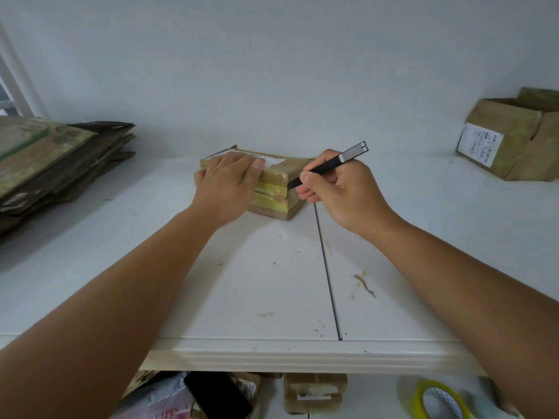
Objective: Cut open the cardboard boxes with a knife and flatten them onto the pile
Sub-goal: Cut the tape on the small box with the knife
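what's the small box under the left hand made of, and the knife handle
Small box: brown corrugated-looking cardboard, matte, with glossy yellowish tape bands on its side. Knife: matte black handle, probably plastic or coated metal, ending in a brushed silver cap that looks metallic.

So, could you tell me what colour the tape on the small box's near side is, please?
Yellow tape in bands across the brown box, clearest in the head view.

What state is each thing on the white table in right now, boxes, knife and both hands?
Small brown cardboard box with yellow tape: closed, taped, flat on the table.
Slim black knife with silver end: held, tip at the box's right end.
Left hand: flat, pressing the box top.
Right hand: grip curled round the knife.
Pile of flattened brown cardboard: stacked, far left.
Crumpled brown cardboard box with white label: open, far right.
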